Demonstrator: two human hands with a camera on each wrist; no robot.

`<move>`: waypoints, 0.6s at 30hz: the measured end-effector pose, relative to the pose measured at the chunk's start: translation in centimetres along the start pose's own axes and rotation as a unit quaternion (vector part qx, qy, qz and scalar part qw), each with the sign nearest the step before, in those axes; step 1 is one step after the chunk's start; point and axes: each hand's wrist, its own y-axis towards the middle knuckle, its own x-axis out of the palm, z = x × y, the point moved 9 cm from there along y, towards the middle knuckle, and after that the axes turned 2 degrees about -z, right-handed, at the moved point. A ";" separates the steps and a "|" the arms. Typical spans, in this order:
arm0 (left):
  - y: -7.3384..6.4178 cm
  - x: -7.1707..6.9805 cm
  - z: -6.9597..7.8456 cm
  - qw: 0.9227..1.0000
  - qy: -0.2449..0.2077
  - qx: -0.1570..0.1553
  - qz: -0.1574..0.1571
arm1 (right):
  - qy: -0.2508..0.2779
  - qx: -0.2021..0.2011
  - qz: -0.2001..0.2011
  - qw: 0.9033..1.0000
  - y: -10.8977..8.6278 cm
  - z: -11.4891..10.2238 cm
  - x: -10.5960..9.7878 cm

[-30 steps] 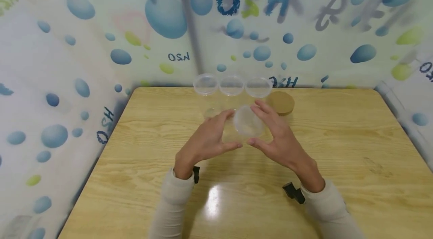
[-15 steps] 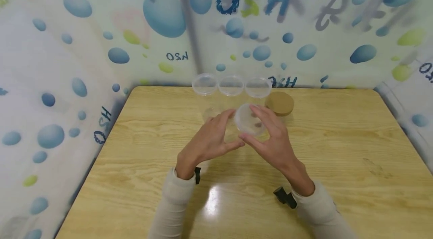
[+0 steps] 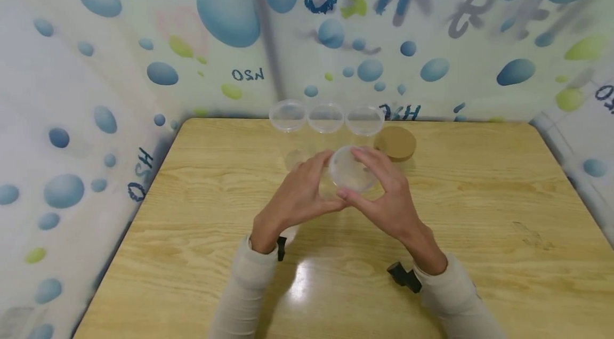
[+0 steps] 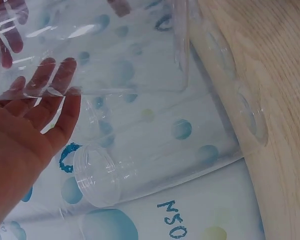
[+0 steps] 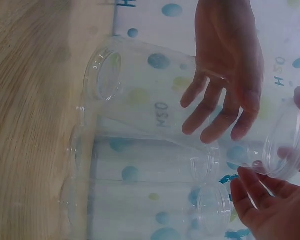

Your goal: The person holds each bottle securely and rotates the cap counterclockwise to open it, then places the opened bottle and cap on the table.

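Between my hands is a clear jar (image 3: 351, 169), its round end facing up at me in the head view. My left hand (image 3: 296, 192) holds the jar's body, with the thumb on the near side. In the left wrist view the left hand's fingers (image 4: 62, 117) show partly through the clear wall. My right hand (image 3: 392, 200) grips the upper end, thumb and fingers on either side of the round top. The right wrist view shows the right hand (image 5: 280, 205) at the ringed neck. Whether a lid sits there I cannot tell.
Three more clear jars (image 3: 326, 118) stand side by side at the back of the wooden table (image 3: 479, 222), near the patterned wall sheet (image 3: 408, 8). Right of them is a brown round disc (image 3: 395, 143). A faint mark (image 3: 532, 235) shows on the table at right.
My right hand has moved left and closed in, its thumb and fingers now on the jar's round top. The left hand has stayed nearly in place. The view has tilted slightly down.
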 end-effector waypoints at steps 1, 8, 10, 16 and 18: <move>0.0 0.0 0.0 1.000 -0.006 0.001 -0.001 | 0.004 0.000 0.001 1.000 0.0 0.0 -0.1; -0.3 0.0 -0.1 0.999 -0.048 0.016 -0.016 | 0.054 -0.025 -0.010 0.998 0.0 -0.4 -0.1; -0.3 -0.1 -0.2 0.998 -0.065 0.016 -0.022 | 0.063 -0.032 -0.019 0.997 0.0 -0.5 -0.1; -0.3 0.2 0.0 0.990 -0.125 0.034 -0.046 | 0.069 -0.055 -0.035 0.995 0.0 -0.9 -0.2; -0.2 0.3 0.0 0.987 -0.146 0.044 -0.053 | 0.074 -0.065 -0.042 0.994 0.1 -1.1 -0.2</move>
